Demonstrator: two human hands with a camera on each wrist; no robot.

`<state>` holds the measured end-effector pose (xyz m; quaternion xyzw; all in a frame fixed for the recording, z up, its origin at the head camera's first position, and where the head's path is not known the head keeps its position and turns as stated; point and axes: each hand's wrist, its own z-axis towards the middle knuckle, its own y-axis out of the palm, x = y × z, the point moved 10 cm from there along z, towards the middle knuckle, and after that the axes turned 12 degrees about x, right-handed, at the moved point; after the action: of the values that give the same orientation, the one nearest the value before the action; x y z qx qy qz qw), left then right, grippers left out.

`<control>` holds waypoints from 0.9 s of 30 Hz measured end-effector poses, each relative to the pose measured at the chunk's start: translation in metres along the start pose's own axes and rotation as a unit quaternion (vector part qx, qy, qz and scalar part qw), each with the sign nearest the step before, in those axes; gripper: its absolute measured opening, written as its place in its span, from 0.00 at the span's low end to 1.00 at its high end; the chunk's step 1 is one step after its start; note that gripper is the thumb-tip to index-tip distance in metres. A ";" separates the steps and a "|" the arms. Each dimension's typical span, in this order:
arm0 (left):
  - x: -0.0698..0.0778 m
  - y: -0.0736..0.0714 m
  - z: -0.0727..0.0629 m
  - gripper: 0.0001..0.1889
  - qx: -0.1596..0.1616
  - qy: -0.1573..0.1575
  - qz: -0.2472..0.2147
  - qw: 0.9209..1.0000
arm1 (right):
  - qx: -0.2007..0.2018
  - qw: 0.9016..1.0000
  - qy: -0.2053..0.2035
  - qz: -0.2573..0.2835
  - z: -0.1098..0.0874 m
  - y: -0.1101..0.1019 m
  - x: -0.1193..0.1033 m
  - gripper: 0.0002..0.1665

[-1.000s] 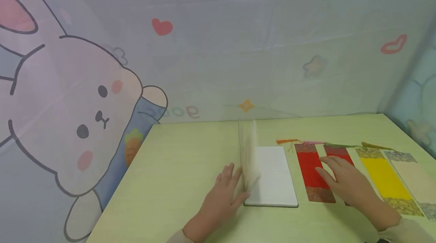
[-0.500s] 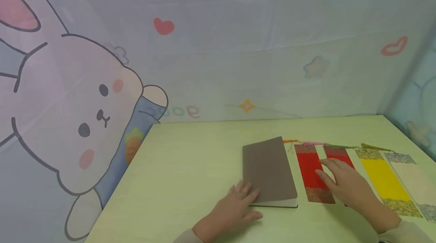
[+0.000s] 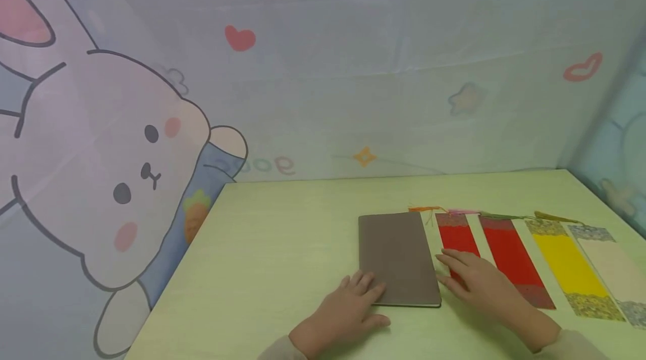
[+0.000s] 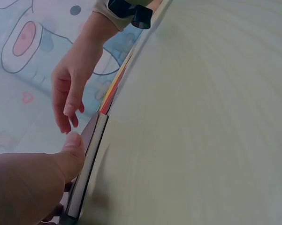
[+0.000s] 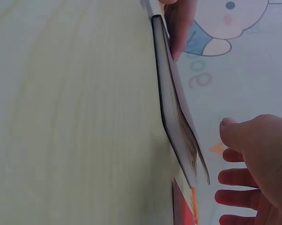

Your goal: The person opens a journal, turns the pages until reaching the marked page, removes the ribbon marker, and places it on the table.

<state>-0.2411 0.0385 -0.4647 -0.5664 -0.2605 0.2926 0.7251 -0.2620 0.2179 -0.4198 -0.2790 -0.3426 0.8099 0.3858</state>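
Note:
A closed notebook [image 3: 401, 250] with a brownish-grey cover lies on the table. My left hand [image 3: 345, 312] rests on its lower left corner with fingers spread, thumb off to the side. Beyond its right edge my right hand [image 3: 479, 284] hovers over a red bookmark [image 3: 456, 234], partly hiding it. The fingers are slightly bent and hold nothing. From the right wrist camera, the notebook's [image 5: 176, 101] cover stands slightly lifted off the pages at the far end, and the right hand [image 5: 258, 168] is apart from it.
To the right lie a second red bookmark [image 3: 515, 253], a yellow one [image 3: 572, 264] and a pale one [image 3: 610, 262]. Coloured tassels [image 3: 502, 216] stretch along their top ends. A printed cloth [image 3: 323, 96] with a rabbit hangs behind the table [image 3: 272, 248].
The notebook's upright cover and pages have swung over to the right and come down. My left hand has moved onto the cover. My right hand has shifted left, off the second red bookmark.

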 end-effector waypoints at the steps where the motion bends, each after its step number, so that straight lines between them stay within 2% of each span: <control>1: 0.001 -0.001 0.000 0.35 0.002 0.002 -0.001 1.000 | -0.002 1.000 -0.007 0.002 -0.001 0.003 -0.003 0.27; 4: 0.003 -0.002 0.001 0.35 0.005 0.006 -0.002 1.000 | -0.019 1.000 -0.016 -0.002 -0.004 0.012 -0.009 0.28; 10: 0.003 0.000 0.001 0.36 -0.002 0.002 -0.006 1.000 | -0.020 0.999 -0.049 -0.013 -0.008 0.019 -0.018 0.26; 15: 0.000 0.000 0.001 0.36 -0.002 0.000 -0.006 1.000 | -0.049 0.998 -0.038 -0.016 -0.010 0.028 -0.018 0.23; 21: -0.003 0.008 -0.009 0.39 -0.031 -0.021 -0.046 0.998 | -0.069 0.996 -0.047 -0.011 -0.013 0.036 -0.022 0.22; 23: -0.004 0.008 -0.011 0.39 -0.036 -0.021 -0.049 0.998 | -0.083 0.995 -0.050 -0.002 -0.013 0.038 -0.022 0.23; 27: -0.009 0.003 -0.012 0.38 -0.029 -0.030 -0.050 0.998 | -0.119 0.992 -0.021 0.044 -0.012 0.040 -0.015 0.26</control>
<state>-0.2395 0.0246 -0.4705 -0.5642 -0.3183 0.2649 0.7143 -0.2620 0.1910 -0.4550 -0.3208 -0.4322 0.7851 0.3065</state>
